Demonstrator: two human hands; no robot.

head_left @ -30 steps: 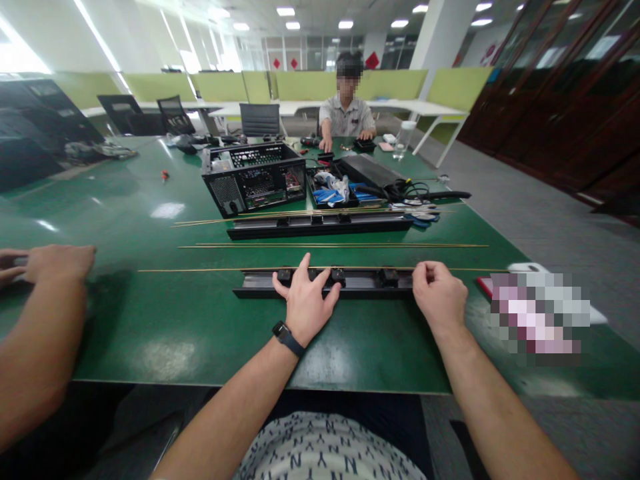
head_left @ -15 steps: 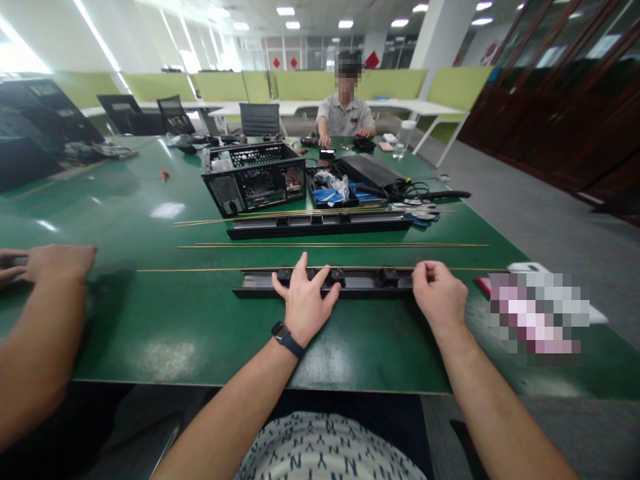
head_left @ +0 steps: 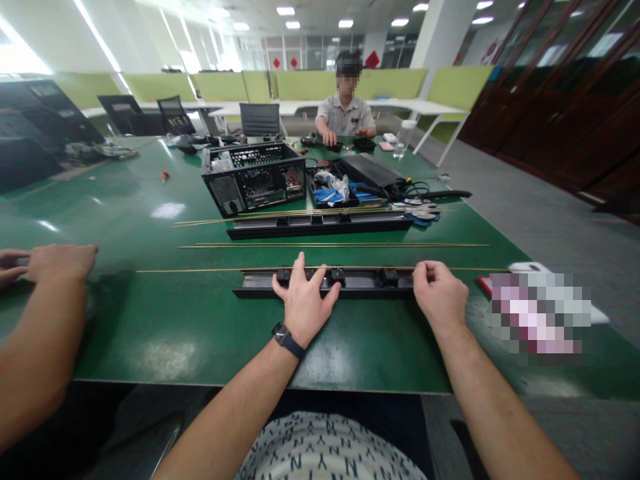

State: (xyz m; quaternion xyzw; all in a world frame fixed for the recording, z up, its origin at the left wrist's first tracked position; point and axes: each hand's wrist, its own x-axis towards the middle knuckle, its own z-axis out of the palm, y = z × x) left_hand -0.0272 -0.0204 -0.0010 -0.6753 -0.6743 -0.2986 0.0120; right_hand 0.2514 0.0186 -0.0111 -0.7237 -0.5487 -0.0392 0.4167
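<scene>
A long black rail (head_left: 260, 285) with several black clips lies across the green table (head_left: 190, 320) in front of me. My left hand (head_left: 304, 301) lies flat on the rail's middle, fingers spread over two clips, a black watch on its wrist. My right hand (head_left: 439, 297) is closed at the rail's right end, its fingers curled around the end of a thin brass rod (head_left: 200, 270) that runs along the rail's far edge.
Another black rail (head_left: 320, 225) and more brass rods (head_left: 330, 245) lie farther back, then an open computer case (head_left: 253, 175), cables and a parts tray. A second person's arm (head_left: 43, 313) rests at the left; another person sits at the far end.
My left hand's fingers shifted slightly on the clips. The person at the far end moved their hands. The rail and rods stay put.
</scene>
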